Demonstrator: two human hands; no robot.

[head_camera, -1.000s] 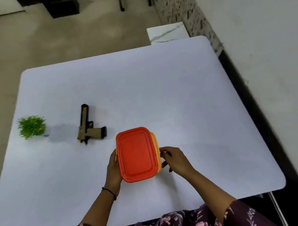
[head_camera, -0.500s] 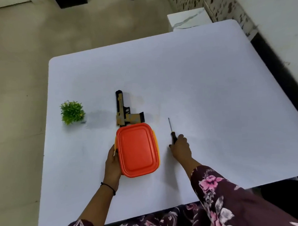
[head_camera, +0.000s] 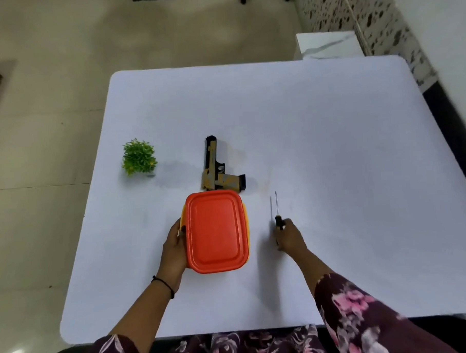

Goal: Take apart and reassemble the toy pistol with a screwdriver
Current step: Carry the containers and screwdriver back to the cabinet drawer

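Note:
A tan and black toy pistol (head_camera: pixel 216 169) lies flat on the white table (head_camera: pixel 332 145), barrel pointing away from me. Just in front of it sits an orange lidded plastic box (head_camera: pixel 215 234). My left hand (head_camera: pixel 174 248) grips the box's left side. My right hand (head_camera: pixel 289 235) holds the dark handle of a thin screwdriver (head_camera: pixel 276 207), to the right of the box, with the shaft pointing away from me just above the tabletop.
A small green artificial plant (head_camera: pixel 139 157) stands at the left of the table. A white marble-patterned block (head_camera: pixel 327 45) sits beyond the far edge. A wall runs along the right side, and tiled floor lies to the left.
My right hand left the box's right side and now holds the screwdriver to the right of it. The box still sits in my left hand's grip. The camera view shifted.

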